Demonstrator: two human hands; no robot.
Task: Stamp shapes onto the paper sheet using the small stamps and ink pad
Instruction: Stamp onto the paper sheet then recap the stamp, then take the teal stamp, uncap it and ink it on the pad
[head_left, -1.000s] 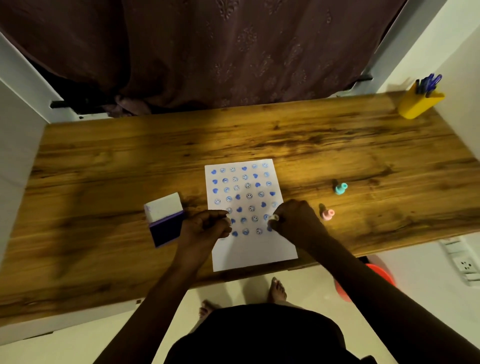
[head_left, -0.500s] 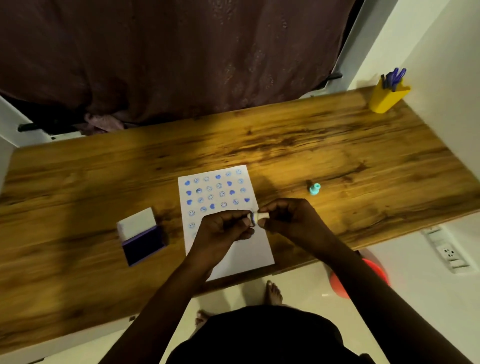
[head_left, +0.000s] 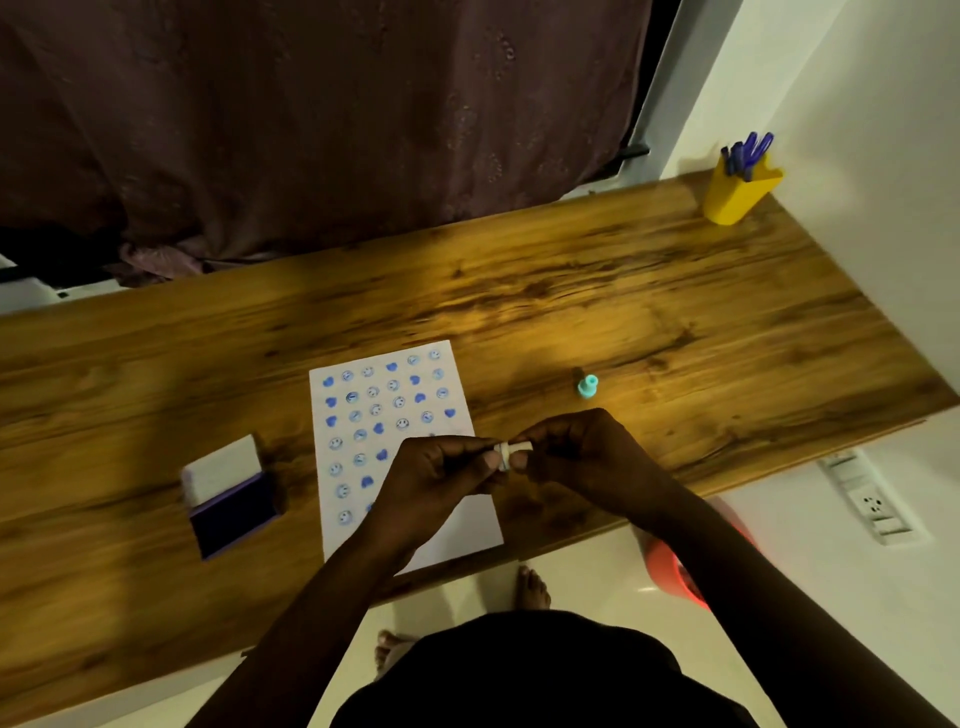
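Note:
A white paper sheet (head_left: 363, 415) lies on the wooden table (head_left: 623, 322), covered with rows of blue hearts and smiley faces. A small white stamp (head_left: 511, 452) is held above the sheet's right edge, pinched between my left hand (head_left: 441, 478) and my right hand (head_left: 576, 452). The open ink pad (head_left: 231, 499), dark blue with a white lid, sits left of the sheet. A teal stamp (head_left: 588, 387) stands on the table to the right. My hands hide the sheet's lower middle.
A yellow pen holder (head_left: 737, 189) with blue pens stands at the far right corner by the wall. A dark curtain (head_left: 311, 130) hangs behind the table. A red bucket (head_left: 670, 569) and my bare feet are on the floor below the near edge.
My right hand lifted the white stamp off the sheet and my left hand came to meet it. The pink stamp seen a second ago is no longer visible. The camera shifted.

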